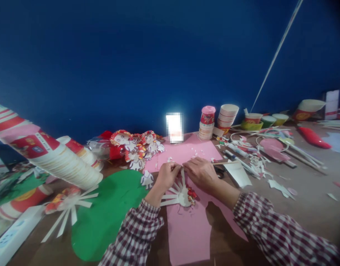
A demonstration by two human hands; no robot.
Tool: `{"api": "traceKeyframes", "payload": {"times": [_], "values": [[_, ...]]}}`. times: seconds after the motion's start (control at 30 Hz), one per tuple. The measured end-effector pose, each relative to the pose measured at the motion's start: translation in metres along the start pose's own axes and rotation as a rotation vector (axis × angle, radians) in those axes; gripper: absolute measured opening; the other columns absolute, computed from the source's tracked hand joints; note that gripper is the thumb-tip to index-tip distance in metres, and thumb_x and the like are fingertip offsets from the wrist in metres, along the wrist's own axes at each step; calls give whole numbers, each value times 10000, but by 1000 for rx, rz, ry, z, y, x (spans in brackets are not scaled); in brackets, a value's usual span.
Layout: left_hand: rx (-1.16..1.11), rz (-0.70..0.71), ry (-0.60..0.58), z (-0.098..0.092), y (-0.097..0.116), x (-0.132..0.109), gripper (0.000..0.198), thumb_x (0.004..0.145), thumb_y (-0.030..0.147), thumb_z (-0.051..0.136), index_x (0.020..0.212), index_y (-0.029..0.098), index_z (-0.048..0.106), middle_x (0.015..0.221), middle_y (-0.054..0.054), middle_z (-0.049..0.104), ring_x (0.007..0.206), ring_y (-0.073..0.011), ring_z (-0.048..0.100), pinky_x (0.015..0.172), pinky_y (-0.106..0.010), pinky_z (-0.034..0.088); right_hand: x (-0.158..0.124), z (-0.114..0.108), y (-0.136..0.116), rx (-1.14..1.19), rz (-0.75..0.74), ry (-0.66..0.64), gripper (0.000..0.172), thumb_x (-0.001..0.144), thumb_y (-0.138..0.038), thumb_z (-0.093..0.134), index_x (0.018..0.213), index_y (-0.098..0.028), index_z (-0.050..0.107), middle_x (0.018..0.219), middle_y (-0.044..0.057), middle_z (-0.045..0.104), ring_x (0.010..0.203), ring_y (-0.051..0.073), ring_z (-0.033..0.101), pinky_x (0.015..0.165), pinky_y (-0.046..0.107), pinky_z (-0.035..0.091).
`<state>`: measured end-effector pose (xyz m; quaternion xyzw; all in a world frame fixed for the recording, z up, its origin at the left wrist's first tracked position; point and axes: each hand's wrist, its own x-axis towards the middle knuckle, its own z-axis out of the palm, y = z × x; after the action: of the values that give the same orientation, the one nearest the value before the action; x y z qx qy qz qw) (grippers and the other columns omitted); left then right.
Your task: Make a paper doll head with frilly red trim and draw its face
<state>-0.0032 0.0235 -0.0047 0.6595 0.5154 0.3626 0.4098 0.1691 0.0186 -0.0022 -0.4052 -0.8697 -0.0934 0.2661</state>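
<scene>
My left hand (167,175) is closed in a pinch on one strip of a cut-open paper cup (183,197). Fingers of my right hand (201,172) also close on that strip, near its tip. White strips fan out from the cup's round base, and red-and-yellow printed curls sit at its right side. It is over a pink paper sheet (188,236). Beyond the hands, cut-out paper figures (136,149) with curly red-and-yellow edges are grouped on the left. Another cup cut into strips (68,203) rests to the left, partly over a green paper sheet (108,218).
Stacked paper cups (67,162) lean in from the left, above a white power strip (17,232). More cup stacks (228,116) stand by the blue wall. Paper scraps, markers (236,149) and a red object (314,136) lie to the right. A bright blurred-out rectangle (174,127) stands at the back.
</scene>
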Motion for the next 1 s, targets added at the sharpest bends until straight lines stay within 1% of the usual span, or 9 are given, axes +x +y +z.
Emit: {"api": "traceKeyframes", "payload": {"times": [0.17, 0.37, 0.47, 0.67, 0.8, 1.0], "values": [[35, 29, 1, 2, -2, 0, 322, 814, 376, 493, 609, 144, 580, 542, 1, 553, 510, -109, 493, 512, -211, 356, 0, 0, 0, -7, 29, -10, 221, 921, -265, 459, 882, -191, 664, 722, 43, 637, 737, 162, 545, 690, 275, 357], [30, 17, -6, 3, -3, 0, 312, 814, 373, 492, 623, 144, 585, 552, -2, 557, 514, -114, 503, 515, -216, 367, 0, 3, 2, -1, 32, -10, 216, 917, -255, 468, 844, -200, 664, 692, 31, 622, 710, 156, 533, 666, 268, 341], [21, 7, -28, 2, -3, 0, 288, 811, 356, 496, 662, 136, 607, 576, -9, 567, 528, -115, 512, 521, -215, 378, 0, 3, 2, -5, 32, -18, 205, 910, -242, 479, 834, -197, 663, 696, 33, 620, 708, 156, 527, 662, 267, 333], [32, 9, -47, 2, -5, 1, 260, 808, 330, 493, 740, 129, 645, 600, -16, 591, 548, -120, 531, 538, -217, 399, 0, 1, 2, 25, 59, -71, 193, 911, -254, 485, 879, -203, 669, 728, 31, 633, 730, 151, 541, 674, 261, 335], [52, 8, -31, 3, -5, 1, 231, 791, 297, 506, 759, 125, 657, 610, -22, 604, 547, -122, 538, 532, -218, 401, 1, -1, 3, 72, 63, -63, 207, 913, -263, 482, 865, -202, 673, 736, 30, 639, 734, 142, 546, 688, 253, 339], [37, -22, -9, 5, -8, 2, 229, 776, 295, 524, 789, 119, 669, 653, -38, 634, 569, -130, 556, 539, -223, 411, 2, 1, 2, 35, 86, -62, 218, 904, -252, 492, 791, -176, 662, 715, 35, 632, 723, 153, 539, 676, 266, 334]]}}
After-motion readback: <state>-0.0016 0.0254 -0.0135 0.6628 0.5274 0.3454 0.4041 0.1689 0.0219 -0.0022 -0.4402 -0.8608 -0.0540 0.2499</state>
